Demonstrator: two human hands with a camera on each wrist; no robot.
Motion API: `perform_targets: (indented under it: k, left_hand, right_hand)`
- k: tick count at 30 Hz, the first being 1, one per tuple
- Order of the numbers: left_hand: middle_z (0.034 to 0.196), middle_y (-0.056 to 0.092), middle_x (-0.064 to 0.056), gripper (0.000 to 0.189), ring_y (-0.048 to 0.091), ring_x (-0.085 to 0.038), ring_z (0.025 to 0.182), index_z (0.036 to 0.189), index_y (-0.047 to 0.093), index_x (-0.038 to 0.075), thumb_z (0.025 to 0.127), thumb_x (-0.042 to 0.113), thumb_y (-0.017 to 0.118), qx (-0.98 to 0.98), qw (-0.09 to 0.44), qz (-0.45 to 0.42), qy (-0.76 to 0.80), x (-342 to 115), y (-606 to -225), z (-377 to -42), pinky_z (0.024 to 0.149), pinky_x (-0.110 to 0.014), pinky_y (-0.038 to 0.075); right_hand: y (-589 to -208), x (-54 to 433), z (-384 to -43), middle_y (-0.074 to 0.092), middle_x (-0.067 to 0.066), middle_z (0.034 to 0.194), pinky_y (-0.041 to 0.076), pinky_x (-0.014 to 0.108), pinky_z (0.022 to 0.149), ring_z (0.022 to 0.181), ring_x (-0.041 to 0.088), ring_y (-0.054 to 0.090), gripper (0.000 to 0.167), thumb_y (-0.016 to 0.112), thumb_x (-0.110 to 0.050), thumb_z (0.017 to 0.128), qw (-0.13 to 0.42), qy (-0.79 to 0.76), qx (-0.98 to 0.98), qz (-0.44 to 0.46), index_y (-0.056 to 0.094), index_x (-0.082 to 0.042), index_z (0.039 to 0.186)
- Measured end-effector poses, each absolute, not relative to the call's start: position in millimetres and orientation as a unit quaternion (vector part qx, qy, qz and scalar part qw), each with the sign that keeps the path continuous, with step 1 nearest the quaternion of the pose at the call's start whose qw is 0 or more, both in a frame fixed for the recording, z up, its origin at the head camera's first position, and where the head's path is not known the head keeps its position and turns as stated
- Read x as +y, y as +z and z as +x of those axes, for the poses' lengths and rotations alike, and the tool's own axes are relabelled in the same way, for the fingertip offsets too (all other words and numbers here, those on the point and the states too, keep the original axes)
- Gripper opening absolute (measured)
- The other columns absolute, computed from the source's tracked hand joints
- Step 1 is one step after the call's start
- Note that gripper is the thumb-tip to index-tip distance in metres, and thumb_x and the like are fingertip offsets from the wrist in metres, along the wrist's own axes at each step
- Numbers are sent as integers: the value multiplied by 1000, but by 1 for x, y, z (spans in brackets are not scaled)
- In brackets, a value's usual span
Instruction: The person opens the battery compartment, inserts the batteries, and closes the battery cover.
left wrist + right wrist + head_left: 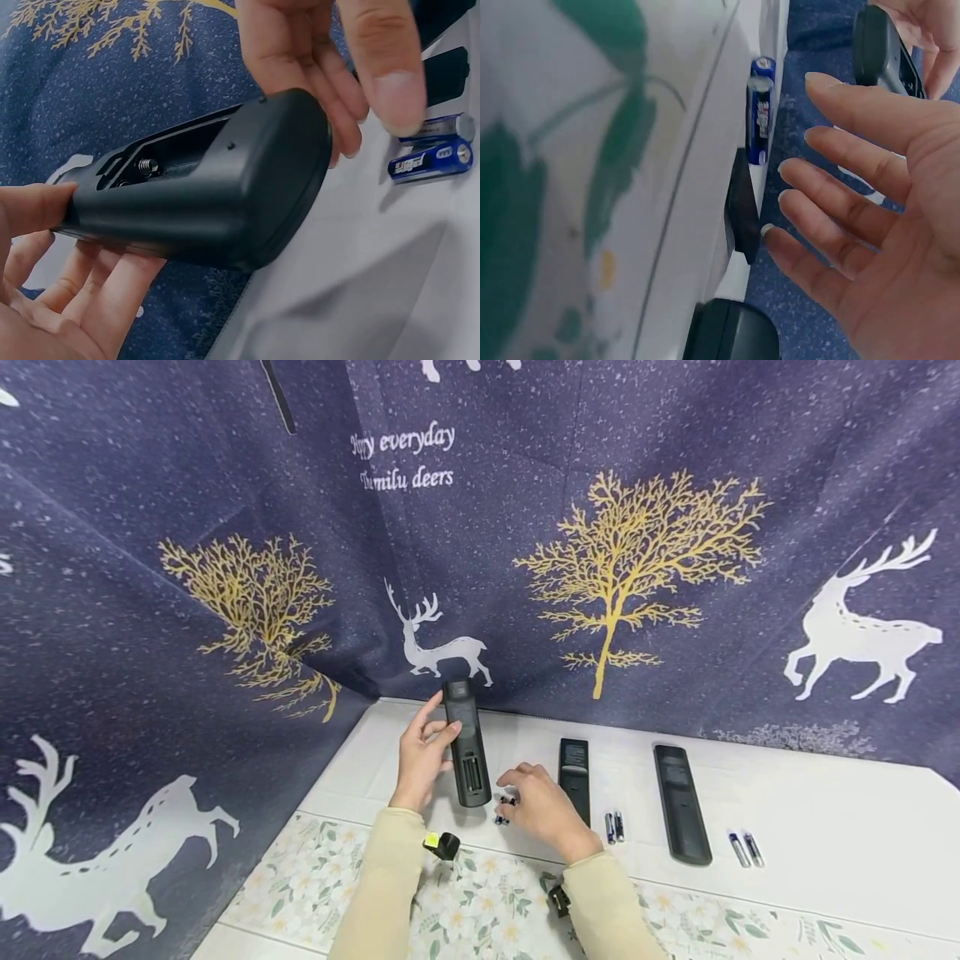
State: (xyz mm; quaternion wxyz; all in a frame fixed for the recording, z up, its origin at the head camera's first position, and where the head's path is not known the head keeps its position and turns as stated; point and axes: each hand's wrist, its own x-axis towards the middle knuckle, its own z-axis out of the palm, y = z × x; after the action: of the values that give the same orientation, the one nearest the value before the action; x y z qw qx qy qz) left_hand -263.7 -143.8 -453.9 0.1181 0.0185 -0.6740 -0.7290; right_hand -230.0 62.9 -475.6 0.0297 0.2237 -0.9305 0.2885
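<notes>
My left hand (pixel 422 756) grips a black remote control (pixel 465 735), thumb on its back and fingers along the other side. The remote is raised and tilted, its battery compartment uncovered; a coil spring (pixel 149 166) shows inside in the left wrist view. My right hand (pixel 542 806) hovers just right of the remote's lower end, fingers loosely bent and nothing held. Under its fingertips lie two blue-and-silver batteries (pixel 431 159), side by side on the white table. A thin black cover piece (pixel 742 210) lies beside these batteries in the right wrist view.
Two more black remotes lie to the right, one partly behind my right hand (pixel 574 768), the other farther out (pixel 682 806). Beside each is a battery pair, the nearer (pixel 614 827) and the farther (pixel 745 848). A dark patterned cloth (pixel 480 568) hangs behind the table.
</notes>
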Motion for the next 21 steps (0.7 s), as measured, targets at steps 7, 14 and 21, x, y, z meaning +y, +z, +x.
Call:
perform_targets:
  k: [7, 14, 21]
  left_hand:
    - [115, 67, -13, 62, 74, -26, 89, 157, 55, 33, 101, 15, 76, -664, 117, 13, -738, -147, -452, -263, 61, -35, 60]
    - [113, 67, -13, 61, 74, -25, 87, 156, 55, 34, 102, 14, 75, -664, 120, 10, -738, -147, -451, -263, 62, -36, 61]
    - [116, 67, -11, 64, 74, -27, 90, 160, 51, 31, 102, 16, 75, -673, 118, 18, -730, -149, -450, -263, 66, -40, 62]
  right_hand:
    - [-478, 59, -227, 67, 6, 108, 56, 46, 90, 104, 30, 61, 35, 92, -15, 82, 48, 254, -933, 251, 78, -3, 111]
    - [-477, 58, -227, 68, 8, 109, 55, 45, 94, 104, 29, 61, 36, 94, -15, 80, 38, 237, -940, 243, 79, 0, 109]
    - [-478, 57, -227, 68, 6, 105, 56, 44, 91, 102, 29, 62, 33, 94, -12, 79, 37, 237, -939, 246, 79, -2, 106]
